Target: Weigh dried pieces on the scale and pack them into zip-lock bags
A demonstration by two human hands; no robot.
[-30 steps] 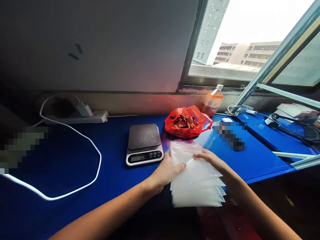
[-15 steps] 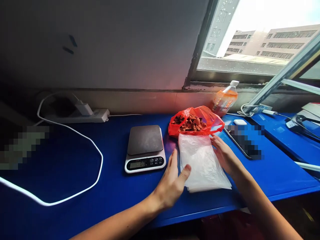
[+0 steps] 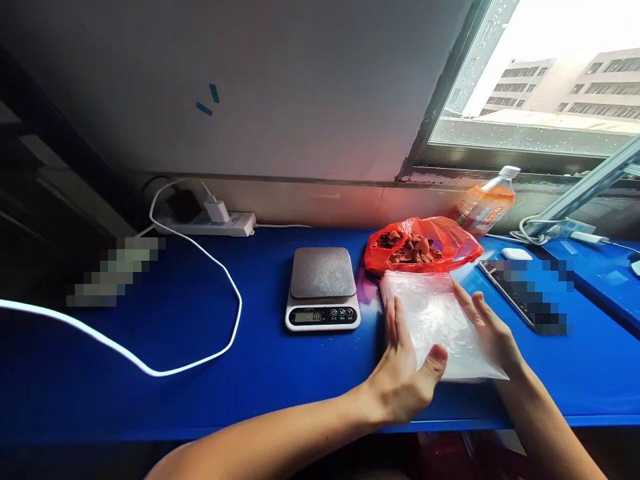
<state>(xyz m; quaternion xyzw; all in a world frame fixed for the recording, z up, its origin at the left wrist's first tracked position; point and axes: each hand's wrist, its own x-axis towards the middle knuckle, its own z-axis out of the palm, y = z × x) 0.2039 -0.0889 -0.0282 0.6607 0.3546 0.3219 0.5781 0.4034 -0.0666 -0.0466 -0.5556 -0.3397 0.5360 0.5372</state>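
Note:
A stack of clear plastic bags (image 3: 443,323) lies on the blue table between my two hands. My left hand (image 3: 405,383) is at the stack's left edge, fingers stretched out and thumb raised over the near part. Along the right edge, my right hand (image 3: 493,330) rests with its fingers extended, partly against the plastic. Neither hand is closed round anything. Just behind the stack sits an open red plastic bag (image 3: 463,243) holding reddish-brown dried pieces (image 3: 417,250). Left of the stack stands a digital kitchen scale (image 3: 323,277), its plate bare and its display reading 0.0.
An orange drink bottle (image 3: 485,203) leans behind the red bag. At right are a phone (image 3: 520,297) and a small white case (image 3: 517,254). A power strip (image 3: 235,225) lies by the wall, and a white cable (image 3: 239,313) loops across the table's left side.
The view has turned left, so everything appears further right. My hands have come in closer to the sides of the plastic bags, the right one lower along the edge.

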